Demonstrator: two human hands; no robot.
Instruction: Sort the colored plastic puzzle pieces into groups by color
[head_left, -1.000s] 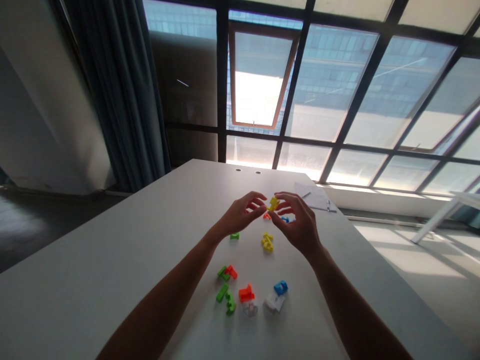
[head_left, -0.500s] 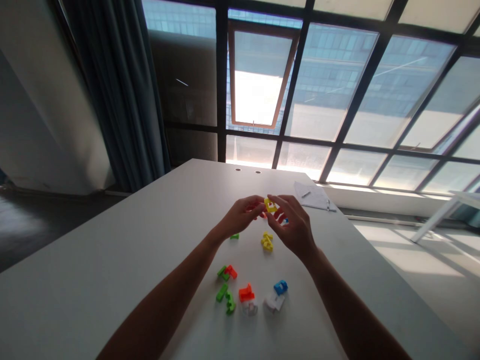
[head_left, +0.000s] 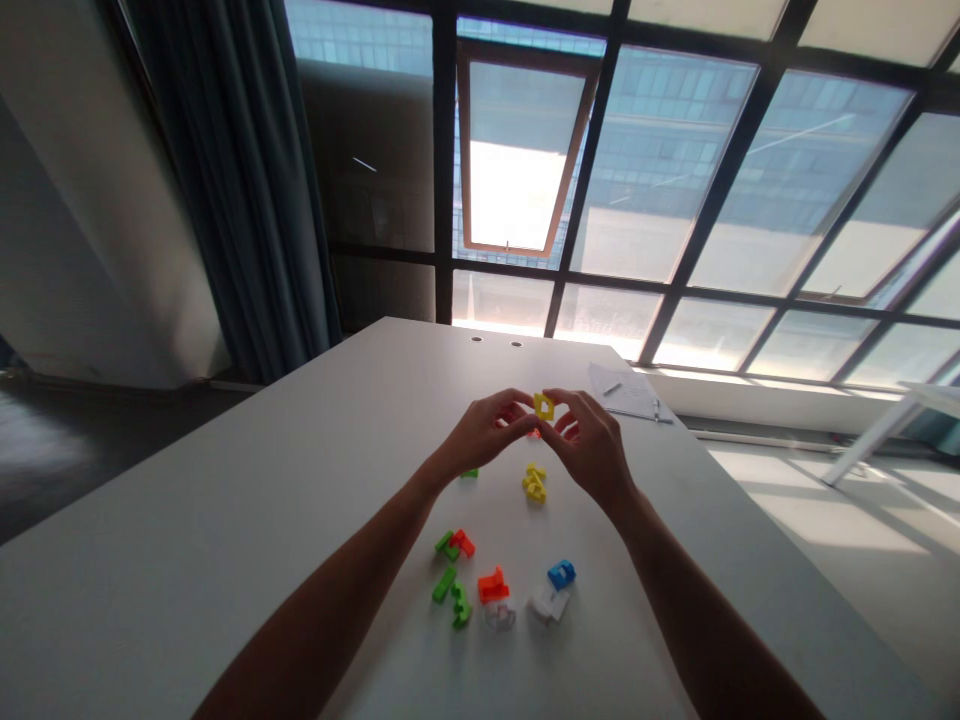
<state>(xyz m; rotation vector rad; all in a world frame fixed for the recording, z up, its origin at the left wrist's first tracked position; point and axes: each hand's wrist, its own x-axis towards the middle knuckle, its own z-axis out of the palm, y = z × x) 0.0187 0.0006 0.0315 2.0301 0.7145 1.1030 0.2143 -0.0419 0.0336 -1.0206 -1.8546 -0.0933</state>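
Head view:
- left hand (head_left: 484, 437): raised above the table, fingers curled; thumb and forefinger pinch the left side of the yellow block.
- right hand (head_left: 592, 452): raised at 3 o'clock of the left hand, fingers curled; its fingertips pinch the right side of the same block.
- yellow block (head_left: 544, 405): small and square with a hole through its middle; held in the air between the two hands, over the far half of the table and clear of its surface.
- yellow cluster (head_left: 534, 483): on the table at 6 o'clock of the yellow block, near the hands.
- red piece (head_left: 534, 433): on the table, mostly hidden between the hands.
- small green piece (head_left: 469, 473): at 7 o'clock of the left hand, partly hidden by the wrist.
- green-and-red pair (head_left: 454, 544): touching each other, at 7 o'clock of the yellow cluster.
- green pieces (head_left: 452, 597): two, just beside each other, at 6 o'clock of the pair.
- orange piece (head_left: 492, 585): at 3 o'clock of the green pieces.
- clear piece (head_left: 499, 617): just beside the orange piece, at its 6 o'clock.
- blue piece (head_left: 561, 574): at 3 o'clock of the orange piece.
- white piece (head_left: 547, 604): touching the blue piece, at its 7 o'clock.
- table (head_left: 225, 560): pale, plain top.
- paper (head_left: 630, 395): a pen lies on it; at 1 o'clock of the right hand, near the table's far edge.
- window (head_left: 675, 180): dark-framed panes behind the table.
- curtain (head_left: 240, 180): dark, at 10 o'clock of the hands.
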